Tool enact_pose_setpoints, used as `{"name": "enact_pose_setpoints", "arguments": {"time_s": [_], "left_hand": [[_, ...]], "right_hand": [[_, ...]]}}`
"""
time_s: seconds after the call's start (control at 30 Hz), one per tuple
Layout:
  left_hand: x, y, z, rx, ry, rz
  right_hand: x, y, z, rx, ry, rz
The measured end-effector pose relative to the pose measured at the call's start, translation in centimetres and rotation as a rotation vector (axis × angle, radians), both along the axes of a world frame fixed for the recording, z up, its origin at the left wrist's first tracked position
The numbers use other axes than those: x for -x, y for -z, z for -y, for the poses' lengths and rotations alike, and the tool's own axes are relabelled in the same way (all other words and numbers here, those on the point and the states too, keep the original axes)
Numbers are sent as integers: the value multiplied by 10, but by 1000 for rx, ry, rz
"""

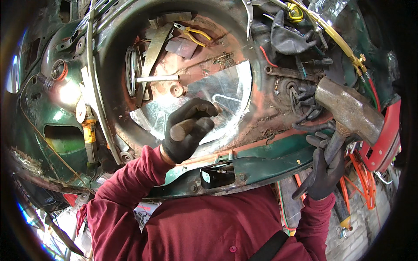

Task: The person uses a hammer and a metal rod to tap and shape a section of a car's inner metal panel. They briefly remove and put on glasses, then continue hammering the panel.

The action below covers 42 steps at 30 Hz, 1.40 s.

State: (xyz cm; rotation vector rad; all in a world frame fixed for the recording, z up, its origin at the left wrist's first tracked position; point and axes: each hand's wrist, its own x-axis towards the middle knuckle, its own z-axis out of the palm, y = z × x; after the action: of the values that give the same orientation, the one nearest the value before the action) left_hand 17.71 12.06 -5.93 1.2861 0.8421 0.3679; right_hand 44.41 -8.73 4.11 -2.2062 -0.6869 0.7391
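My left hand [187,130], in a black glove, is closed over the round well in the car body. A blunt brownish-grey bar end [180,130] sticks out of its grip; the rest of it is hidden, so its kind is unclear. Beneath that hand lies a shiny cut piece of sheet metal [226,89] in the rust-red well [204,61]. My right hand [324,174], also in a black glove, is wrapped round the handle of a sledgehammer [348,111]. Its heavy, worn steel head is raised at the right, above the green rear edge [270,150].
Yellow-handled pliers [191,34], a metal strip [153,58], a short tube [157,78] and coiled wire [130,69] lie in the well. A spare glove [291,37] and wrench [291,73] sit right of it. A yellow-bodied power tool [89,132] stands left; a brass torch [335,35] lies top right.
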Motion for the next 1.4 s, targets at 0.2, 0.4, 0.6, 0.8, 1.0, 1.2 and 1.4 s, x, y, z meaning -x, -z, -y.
{"name": "enact_pose_setpoints", "arguments": {"time_s": [0.2, 0.4, 0.6, 0.8, 1.0, 1.2, 1.4], "left_hand": [[-4, -9, 6, -35, 334, 34], [-36, -10, 27, -154, 579, 286], [-46, -3, 19, -148, 612, 348], [-43, -1, 30, -241, 590, 364], [-38, 9, 30, -244, 664, 399], [-40, 11, 32, -227, 652, 423], [-40, 13, 29, -253, 646, 436]], "right_hand": [[-1, 0, 0, 29, -21, 3], [4, 1, -3, 52, 99, -45], [0, 3, 3, 122, 92, 28], [1, 2, 5, 136, 81, 110], [-5, 1, 6, 184, -6, 133], [2, -4, 0, 230, -14, 174], [1, -5, -1, 256, 76, 126]]}}
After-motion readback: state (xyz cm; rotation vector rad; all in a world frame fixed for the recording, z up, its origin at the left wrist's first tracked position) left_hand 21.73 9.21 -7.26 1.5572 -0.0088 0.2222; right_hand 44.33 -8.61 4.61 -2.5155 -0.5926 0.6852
